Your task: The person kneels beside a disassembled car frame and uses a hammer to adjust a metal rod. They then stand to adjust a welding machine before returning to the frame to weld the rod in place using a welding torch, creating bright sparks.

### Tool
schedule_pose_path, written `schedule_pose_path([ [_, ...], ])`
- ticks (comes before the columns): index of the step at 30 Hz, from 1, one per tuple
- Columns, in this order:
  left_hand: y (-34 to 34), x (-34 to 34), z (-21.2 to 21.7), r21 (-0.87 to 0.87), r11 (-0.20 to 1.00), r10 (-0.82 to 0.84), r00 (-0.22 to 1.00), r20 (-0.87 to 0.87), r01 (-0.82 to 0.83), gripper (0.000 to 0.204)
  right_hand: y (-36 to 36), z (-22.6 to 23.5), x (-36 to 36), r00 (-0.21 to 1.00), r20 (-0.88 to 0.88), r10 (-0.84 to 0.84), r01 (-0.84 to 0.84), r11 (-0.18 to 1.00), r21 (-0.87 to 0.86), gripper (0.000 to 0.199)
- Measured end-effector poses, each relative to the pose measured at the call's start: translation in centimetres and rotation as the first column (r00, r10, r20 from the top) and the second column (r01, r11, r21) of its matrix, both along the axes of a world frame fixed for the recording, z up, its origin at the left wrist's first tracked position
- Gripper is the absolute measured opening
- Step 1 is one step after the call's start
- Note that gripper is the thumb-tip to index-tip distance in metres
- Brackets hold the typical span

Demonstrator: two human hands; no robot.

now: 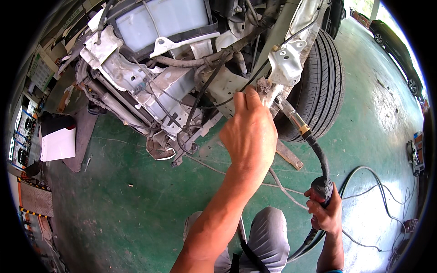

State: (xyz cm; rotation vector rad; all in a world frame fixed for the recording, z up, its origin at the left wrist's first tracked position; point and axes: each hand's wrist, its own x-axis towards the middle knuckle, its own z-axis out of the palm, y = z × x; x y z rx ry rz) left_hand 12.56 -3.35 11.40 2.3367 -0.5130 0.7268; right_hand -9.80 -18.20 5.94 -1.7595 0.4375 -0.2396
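green-painted concrete floor (pixel 136 204) carries a stripped white car front (pixel 173 77), its bare metal frame, hoses and loose black wires exposed, with a black tyre (pixel 323 86) at its right side. left hand (pixel 249 134): raised to the frame, back of the hand toward the viewer, fingers pressed together against a torn white bracket edge (pixel 268 91) just left of the tyre; the fingertips are hidden behind the hand, so how tightly they pinch the metal cannot be told. right hand (pixel 324 211): low and to the right, fist wrapped fully round the black handle of a welding torch (pixel 302 129). torch position relative to the grip: the handle sits inside the right fist; the curved black neck rises up and to the left from it, passes a yellow collar, and ends in a metal nozzle whose tip lies touching or just beside the bracket edge, immediately right of the left fingers. the nozzle is thus well apart from the right fist and close against the left one. a black hose (pixel 364 182) leaves the bottom of the handle and loops across the floor to the right. a wooden block (pixel 287 154) lies on the floor under the tyre. grey trouser knees (pixel 268 236) show at the lower edge. a white panel (pixel 58 143) leans at far left.
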Motion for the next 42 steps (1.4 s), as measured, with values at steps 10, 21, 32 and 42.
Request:
schedule_pose_path([
  [10,0.1,0.0,0.0,-0.036,0.999,-0.041,0.999,-0.022,0.041,0.034,0.4,0.1,-0.1,1.0,-0.008,-0.026,0.026,0.998,-0.056,0.032],
  [21,-0.1,0.0,0.4,-0.007,1.0,-0.001,1.0,-0.029,0.001,0.031,0.4,0.0,-0.2,1.0,-0.001,-0.016,0.016,1.0,-0.007,0.04],
  [32,-0.1,-0.5,0.9,-0.017,1.0,0.023,0.987,-0.157,-0.026,0.035,-0.3,0.0,-1.3,1.0,-0.01,0.002,-0.002,1.0,0.008,0.041],
  [42,0.1,-0.4,0.8,-0.005,1.0,0.009,0.993,-0.116,-0.01,0.035,0.1,-0.9,-0.4,0.999,0.032,0.016,-0.017,1.0,0.015,0.041],
])
